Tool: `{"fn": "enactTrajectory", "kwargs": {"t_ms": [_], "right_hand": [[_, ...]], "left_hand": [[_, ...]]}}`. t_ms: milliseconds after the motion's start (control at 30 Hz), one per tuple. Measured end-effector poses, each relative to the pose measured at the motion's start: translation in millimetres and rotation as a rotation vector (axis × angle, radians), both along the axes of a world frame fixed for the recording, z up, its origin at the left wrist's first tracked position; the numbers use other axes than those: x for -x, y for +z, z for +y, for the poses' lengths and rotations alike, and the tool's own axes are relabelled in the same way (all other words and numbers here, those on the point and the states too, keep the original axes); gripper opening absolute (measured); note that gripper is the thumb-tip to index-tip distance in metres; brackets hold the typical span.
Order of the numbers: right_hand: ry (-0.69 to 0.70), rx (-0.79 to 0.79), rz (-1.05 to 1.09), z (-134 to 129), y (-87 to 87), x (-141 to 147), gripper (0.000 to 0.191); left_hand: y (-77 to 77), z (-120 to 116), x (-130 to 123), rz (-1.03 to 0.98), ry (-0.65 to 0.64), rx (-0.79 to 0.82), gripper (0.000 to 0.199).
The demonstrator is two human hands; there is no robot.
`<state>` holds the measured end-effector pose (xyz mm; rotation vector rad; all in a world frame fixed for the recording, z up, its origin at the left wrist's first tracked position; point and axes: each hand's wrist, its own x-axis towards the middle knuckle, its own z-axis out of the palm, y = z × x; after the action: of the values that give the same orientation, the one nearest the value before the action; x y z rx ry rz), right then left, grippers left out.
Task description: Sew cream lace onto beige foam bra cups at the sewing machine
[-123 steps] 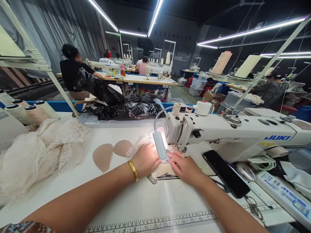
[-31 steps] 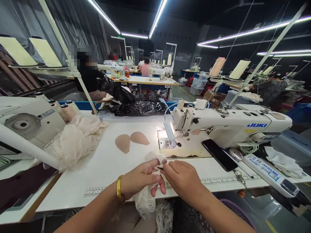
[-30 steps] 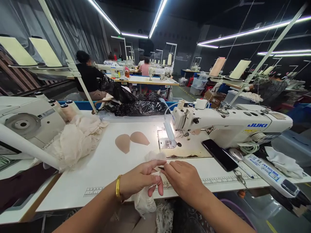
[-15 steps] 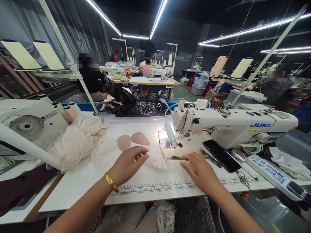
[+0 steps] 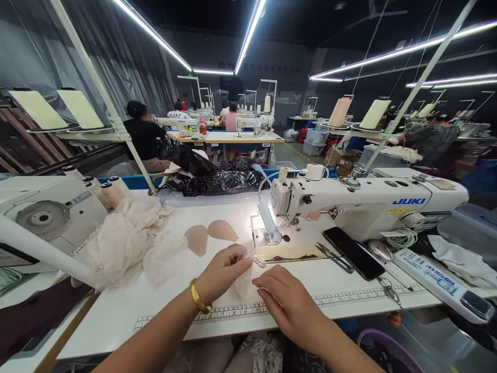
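Observation:
My left hand (image 5: 225, 269), with a gold bracelet at its wrist, pinches a thin, sheer white lace piece (image 5: 244, 285) that hangs down over the table in front of the machine. Close to the lace's right side is my right hand (image 5: 289, 300), fingers bent and thumb apart, with nothing visible in it. Beyond my left hand, two pinkish-beige teardrop-shaped pieces (image 5: 196, 239) lie flat on the white table (image 5: 155, 298). The lit needle area of the white sewing machine (image 5: 361, 199) is just past my hands.
Scissors (image 5: 336, 258), a black phone (image 5: 353, 253) and a computer mouse (image 5: 379, 252) lie to the right. A heap of sheer cream lace fabric (image 5: 122, 238) sits left, near thread cones (image 5: 112, 192). Black plastic bags (image 5: 225, 181) lie behind the table. A printed ruler (image 5: 337, 299) runs along the front edge.
My left hand has taken hold of the lace and lifted it toward me. My right hand has moved left and nearer, away from the machine's front edge. The view has shifted slightly.

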<state>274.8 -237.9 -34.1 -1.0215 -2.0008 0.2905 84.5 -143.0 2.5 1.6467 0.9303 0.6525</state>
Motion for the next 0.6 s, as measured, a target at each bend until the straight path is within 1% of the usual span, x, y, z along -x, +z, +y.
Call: {"fn": "enactTrajectory", "kwargs": {"t_ms": [67, 100, 133, 167, 200, 233, 267, 333, 367, 433, 500, 567, 600], "right_hand": [[-0.097, 0.124, 0.138, 3, 4.8, -13, 0.03], [-0.129, 0.2, 0.206, 6, 6.0, -18, 0.036], [-0.133, 0.286, 0.271, 10, 6.2, -20, 0.041], [-0.112, 0.376, 0.337, 13, 5.4, -20, 0.041], [-0.079, 0.46, 0.407, 16, 3.8, -19, 0.036], [-0.049, 0.525, 0.479, 19, 1.7, -17, 0.029], [-0.034, 0.569, 0.547, 21, -0.5, -14, 0.026], [-0.041, 0.601, 0.64, 24, -4.2, -8, 0.03], [-0.051, 0.599, 0.654, 24, -5.2, -6, 0.031], [-0.072, 0.577, 0.614, 24, -5.1, -3, 0.03], [-0.092, 0.515, 0.543, 23, -3.2, 0, 0.03], [-0.115, 0.417, 0.521, 21, -1.6, 2, 0.03], [-0.133, 0.386, 0.544, 21, -1.7, 4, 0.031]], "left_hand": [[6.8, -6, 9, -0.14, -0.118, 0.152, 0.042], [9.1, -9, 13, -0.197, -0.178, 0.235, 0.04], [10.5, -12, 16, -0.243, -0.223, 0.298, 0.039], [11.0, -15, 18, -0.278, -0.248, 0.33, 0.038], [10.6, -17, 19, -0.304, -0.246, 0.328, 0.037], [9.6, -19, 19, -0.331, -0.222, 0.303, 0.036], [8.1, -20, 18, -0.362, -0.181, 0.273, 0.036], [4.4, -22, 14, -0.439, -0.06, 0.256, 0.038], [2.3, -22, 12, -0.479, 0.008, 0.281, 0.041], [-3.0, -24, 5, -0.536, 0.136, 0.361, 0.045], [-10.2, -28, -3, -0.57, 0.24, 0.396, 0.047], [-18.6, -33, -10, -0.586, 0.315, 0.365, 0.049], [-22.6, -35, -12, -0.567, 0.345, 0.328, 0.05]]}}
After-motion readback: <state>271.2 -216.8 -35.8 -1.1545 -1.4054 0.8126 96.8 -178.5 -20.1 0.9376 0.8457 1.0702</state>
